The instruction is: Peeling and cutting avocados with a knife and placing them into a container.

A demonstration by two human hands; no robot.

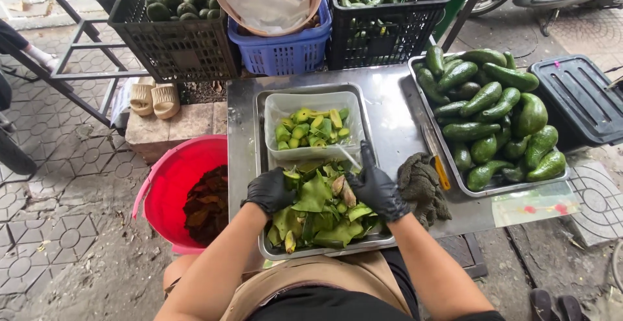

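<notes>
Both my hands wear black gloves over a steel tray [262, 165] heaped with green avocado peels [318, 214]. My left hand [269, 191] grips a piece of avocado [292, 178] at the tray's left side. My right hand [376, 188] holds a thin knife [348, 157], its blade pointing up-left toward a clear plastic tub [276, 110] of cut avocado pieces [311, 127] in the tray's far half.
A steel tray [415, 74] of whole avocados [493, 123] sits on the right, a dark cloth [422, 185] and an orange-handled knife [436, 159] beside it. A red bucket [172, 178] stands left. Black crates [172, 42] and a blue basket [285, 51] stand behind.
</notes>
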